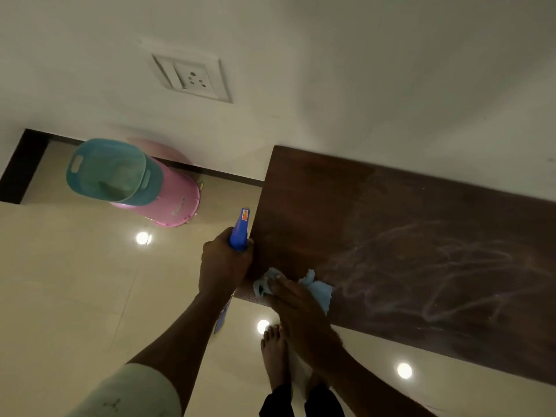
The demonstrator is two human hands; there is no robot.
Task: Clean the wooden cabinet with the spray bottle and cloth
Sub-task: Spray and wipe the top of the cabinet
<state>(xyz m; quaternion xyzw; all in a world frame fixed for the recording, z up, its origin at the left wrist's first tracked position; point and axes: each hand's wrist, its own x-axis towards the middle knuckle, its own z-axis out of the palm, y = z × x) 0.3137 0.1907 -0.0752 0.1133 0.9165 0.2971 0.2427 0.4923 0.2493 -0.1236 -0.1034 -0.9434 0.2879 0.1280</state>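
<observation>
The dark wooden cabinet [391, 224] stands against the white wall, its top streaked with pale wipe marks on the right. My left hand [224, 263] grips the blue spray bottle [239, 233] just off the cabinet's left edge, nozzle end pointing up and away from me. My right hand [296, 299] presses flat on a light blue cloth [319, 288] at the cabinet's near left corner. Most of the cloth is hidden under the hand.
A teal basket [111, 170] sits nested in a pink bucket [171, 194] on the glossy tiled floor [75, 281] to the left. A wall socket [192, 78] is above. My bare foot [275, 353] stands near the cabinet front.
</observation>
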